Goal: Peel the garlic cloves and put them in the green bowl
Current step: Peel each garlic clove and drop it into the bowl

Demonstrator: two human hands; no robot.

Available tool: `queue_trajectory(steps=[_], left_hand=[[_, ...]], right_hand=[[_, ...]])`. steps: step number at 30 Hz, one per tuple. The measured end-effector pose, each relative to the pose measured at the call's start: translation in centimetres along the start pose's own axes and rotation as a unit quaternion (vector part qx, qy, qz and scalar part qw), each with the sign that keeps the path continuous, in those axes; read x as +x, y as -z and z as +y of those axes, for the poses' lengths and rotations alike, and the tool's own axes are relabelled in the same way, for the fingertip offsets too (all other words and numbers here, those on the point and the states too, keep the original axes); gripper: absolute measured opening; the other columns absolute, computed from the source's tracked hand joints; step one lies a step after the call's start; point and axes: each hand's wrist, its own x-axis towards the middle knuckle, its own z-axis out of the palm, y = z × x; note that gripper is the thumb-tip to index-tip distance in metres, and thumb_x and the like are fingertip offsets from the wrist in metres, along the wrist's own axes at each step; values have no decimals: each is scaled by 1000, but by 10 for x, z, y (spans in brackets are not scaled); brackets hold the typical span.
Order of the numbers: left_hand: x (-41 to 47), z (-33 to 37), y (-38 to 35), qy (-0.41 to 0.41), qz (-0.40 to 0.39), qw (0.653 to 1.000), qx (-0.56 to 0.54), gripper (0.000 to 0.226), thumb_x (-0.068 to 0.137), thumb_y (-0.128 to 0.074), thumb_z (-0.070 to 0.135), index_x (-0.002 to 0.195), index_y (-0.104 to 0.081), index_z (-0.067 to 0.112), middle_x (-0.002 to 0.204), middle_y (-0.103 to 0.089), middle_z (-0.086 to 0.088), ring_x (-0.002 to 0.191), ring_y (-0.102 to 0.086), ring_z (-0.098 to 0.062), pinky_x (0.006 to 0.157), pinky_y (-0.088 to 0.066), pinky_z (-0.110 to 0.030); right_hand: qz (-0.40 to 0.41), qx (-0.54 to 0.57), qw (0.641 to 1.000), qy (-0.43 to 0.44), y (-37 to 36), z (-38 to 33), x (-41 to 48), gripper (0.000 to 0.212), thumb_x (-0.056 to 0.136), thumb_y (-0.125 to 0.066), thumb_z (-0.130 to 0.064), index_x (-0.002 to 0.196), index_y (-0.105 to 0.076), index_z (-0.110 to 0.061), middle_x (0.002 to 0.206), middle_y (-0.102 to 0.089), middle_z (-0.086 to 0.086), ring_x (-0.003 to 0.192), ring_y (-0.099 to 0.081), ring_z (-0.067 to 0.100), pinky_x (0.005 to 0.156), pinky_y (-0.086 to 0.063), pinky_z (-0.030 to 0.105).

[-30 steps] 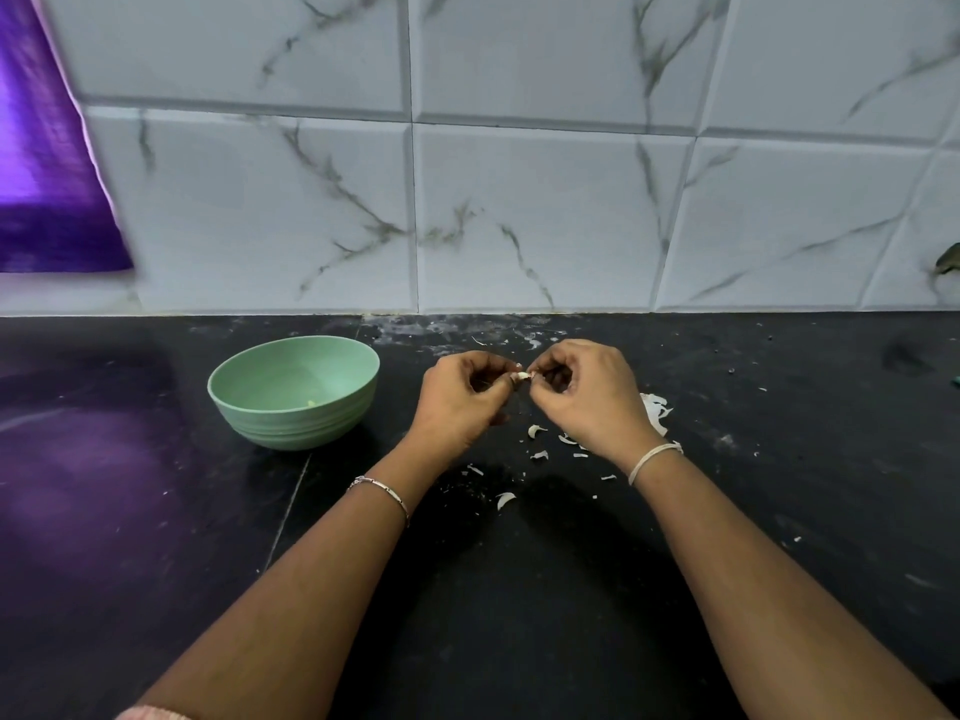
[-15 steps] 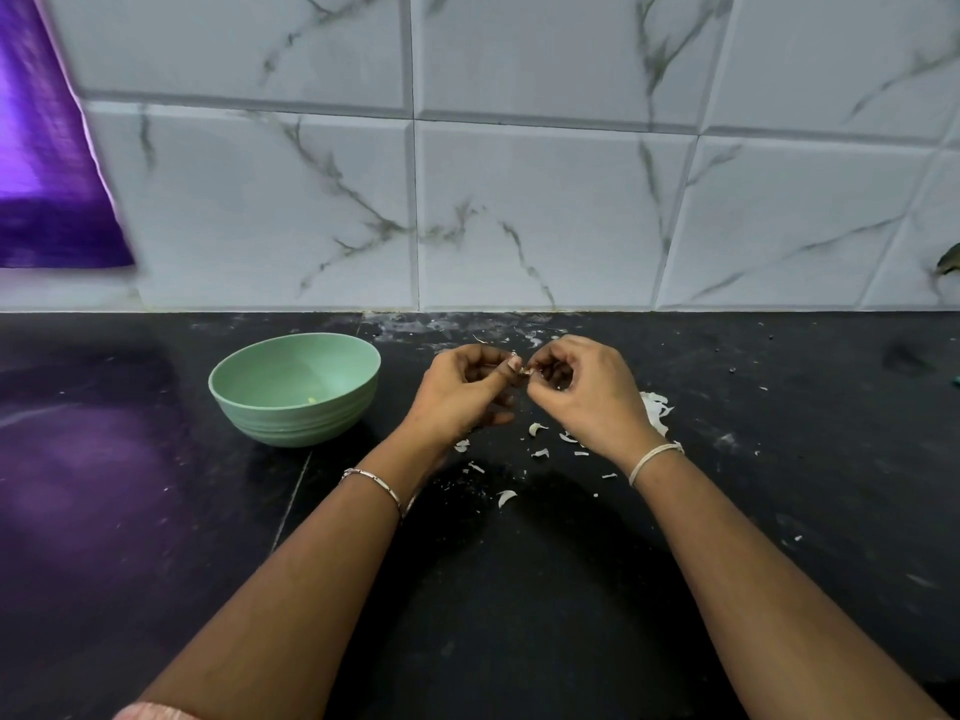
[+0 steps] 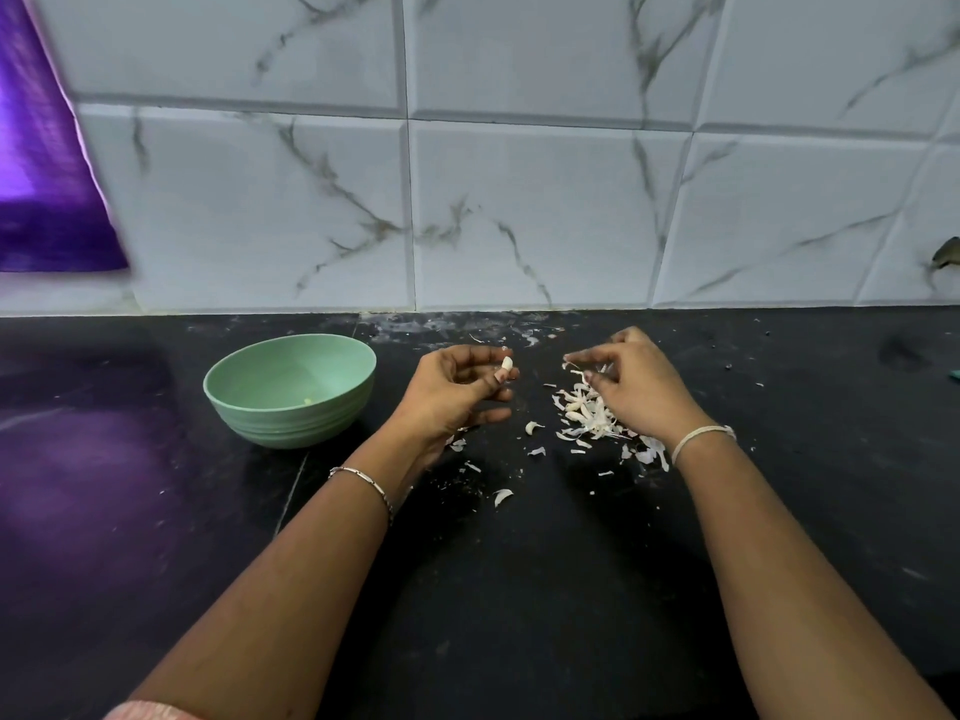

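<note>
Marble-look white tiles (image 3: 519, 210) at the back, black stone counter (image 3: 519, 589) up front, and a purple cloth (image 3: 47, 189) hanging at the far left. Next along is the green bowl (image 3: 291, 389), sitting upright on the counter with one tiny pale yellowish bit at the bottom, too small to say what it is.

Just right of the bowl, my left hand (image 3: 457, 392) is raised off the counter. Thumb and forefinger tips are pinched on a peeled-looking garlic clove (image 3: 507, 363), and the other fingers (image 3: 488, 415) are loosely curled underneath, holding nothing.

Loose skins (image 3: 532, 427) are scattered on the counter between my hands. The main pile of skins (image 3: 587, 413) sits under my right hand (image 3: 639, 387). That one hovers over the pile with bent fingers (image 3: 597, 356), thumb and forefinger a little apart. There's a pale sliver at the fingertip, but honestly I can't tell if I'm gripping it or if it's just part of the pile behind. Thin bracelets on both wrists.
</note>
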Motion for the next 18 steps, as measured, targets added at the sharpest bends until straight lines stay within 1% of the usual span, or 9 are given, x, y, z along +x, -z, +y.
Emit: queue_trajectory(steps=[2, 4, 5, 8, 11, 14, 15, 17, 18], left_hand=[[0, -2, -1, 3, -1, 1000, 6, 16, 87, -67, 3, 102, -67, 9, 91, -70, -8, 71, -67, -12, 63, -60, -28], [0, -5, -3, 3, 1, 1000, 15, 17, 85, -70, 2, 100, -67, 9, 89, -67, -8, 69, -66, -12, 62, -60, -29], [0, -6, -3, 3, 1, 1000, 22, 18, 84, -71, 2, 100, -67, 9, 87, -67, -7, 68, -66, -11, 61, -59, -28], [0, -9, -6, -3, 0, 999, 45, 20, 84, -72, 4, 102, -66, 7, 82, -66, -5, 65, -65, -9, 60, -59, -28], [0, -10, -6, -6, 2, 998, 61, 23, 84, -72, 4, 106, -65, 2, 80, -65, -4, 64, -65, -8, 62, -60, -30], [-1, -9, -7, -9, 12, 997, 75, 22, 84, -73, 4, 105, -66, 2, 80, -66, -3, 65, -65, -8, 64, -60, -31], [-1, -10, -8, -10, 18, 996, 81, 21, 84, -73, 4, 103, -66, 4, 80, -66, -3, 65, -65, -8, 64, -60, -32], [0, -10, -8, -16, 32, 994, 99, 17, 83, -74, 4, 97, -67, 8, 81, -67, -4, 66, -65, -8, 62, -60, -31], [0, -10, -8, -19, 38, 993, 110, 16, 82, -75, 4, 95, -67, 10, 81, -66, -4, 65, -64, -7, 60, -59, -30]], right_hand=[[-12, -47, 999, -16, 7, 5, -1, 18, 91, -66, -19, 104, -74, -27, 104, -47, -4, 94, -54, 14, 87, -44, 30], [-2, -69, 997, -28, 9, 6, -3, 5, 84, -74, -20, 87, -76, -21, 91, -56, -6, 91, -58, 17, 78, -43, 28], [6, -73, 997, -32, 10, 5, -4, 3, 80, -78, -20, 78, -75, -20, 85, -59, -7, 88, -60, 16, 75, -43, 27], [20, -64, 997, -42, 7, 4, -4, 19, 69, -86, -22, 63, -68, -20, 79, -68, -7, 80, -63, 14, 71, -47, 28], [28, -51, 997, -42, 7, 5, -6, 26, 67, -86, -19, 64, -60, -21, 77, -66, -7, 78, -62, 16, 70, -45, 29], [23, -74, 997, -22, 6, 8, -5, 10, 83, -72, -11, 82, -71, -21, 89, -69, -4, 88, -64, 17, 76, -47, 29], [20, -86, 996, -19, 5, 8, -4, 10, 87, -68, -12, 88, -74, -20, 94, -70, -2, 90, -64, 18, 80, -49, 30], [18, -101, 994, -26, 6, 7, -4, 4, 85, -71, -19, 83, -74, -19, 94, -68, -2, 89, -62, 20, 77, -46, 30], [26, -98, 994, -28, 6, 6, -4, 8, 81, -76, -22, 75, -71, -19, 90, -64, -2, 85, -59, 19, 73, -42, 29]])
